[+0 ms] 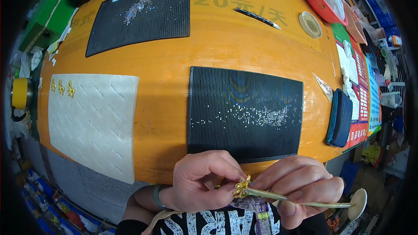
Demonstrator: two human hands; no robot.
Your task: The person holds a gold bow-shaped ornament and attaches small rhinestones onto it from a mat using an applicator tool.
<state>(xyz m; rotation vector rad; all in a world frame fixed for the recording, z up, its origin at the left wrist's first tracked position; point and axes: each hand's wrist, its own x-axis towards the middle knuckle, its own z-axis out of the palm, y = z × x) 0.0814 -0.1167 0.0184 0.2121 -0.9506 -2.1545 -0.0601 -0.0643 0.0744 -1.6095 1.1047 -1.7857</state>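
Observation:
Near the table's front edge, my left hand [200,182] is closed, its thumb and forefinger pinching a small gold-coloured ornament [241,188]. My right hand [305,182] is wrapped round a thin pale stick [266,194] held almost level. One end of the stick meets the ornament; a round whitish disc [358,203] sits on the other end. Whether the two are joined I cannot tell. Just beyond both hands lies a black ribbed mat [244,87] with many tiny shiny stones [272,116] scattered over it.
A white quilted pad [93,122] at left carries several gold ornaments [70,89]. Farther back is a second black ribbed mat [170,13] with tiny stones. A black pen [257,18], a round shallow dish [310,25], a red basket [318,2] and a dark blue pouch [339,118] lie rightward.

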